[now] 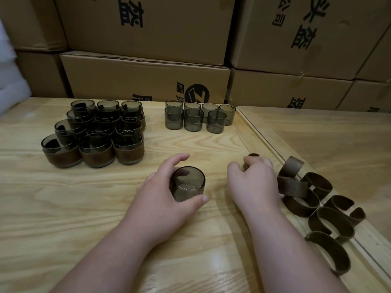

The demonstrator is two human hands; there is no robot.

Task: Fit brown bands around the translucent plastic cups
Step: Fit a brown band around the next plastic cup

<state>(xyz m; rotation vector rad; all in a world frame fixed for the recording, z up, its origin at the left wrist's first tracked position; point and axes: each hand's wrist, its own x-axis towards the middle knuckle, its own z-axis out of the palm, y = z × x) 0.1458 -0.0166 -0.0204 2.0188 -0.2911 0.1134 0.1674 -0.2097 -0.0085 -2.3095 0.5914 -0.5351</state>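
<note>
1. My left hand (169, 193) is wrapped around a bare cup (187, 183), thumb on its near side and fingers over the far side. I can't tell whether the cup rests on the surface (105, 208) or is lifted just off it.
2. My right hand (252, 182), just right of that cup, is closed on a brown band (251, 157); only its top edge shows above my fingers.
3. Right of the cup, beyond my right hand, loose bands (317, 199) lie in a heap, curled open, some overlapping, straddling the surface's raised edge.
4. Beyond the cup, at the far side of the surface, seven bare cups (195, 116) stand upright in two close rows.
5. Left of and beyond the cup, banded cups (97, 134) are stacked and packed together, each with a brown band around its lower part.
6. Cardboard boxes (148, 77) with printed characters are stacked behind the surface.
</note>
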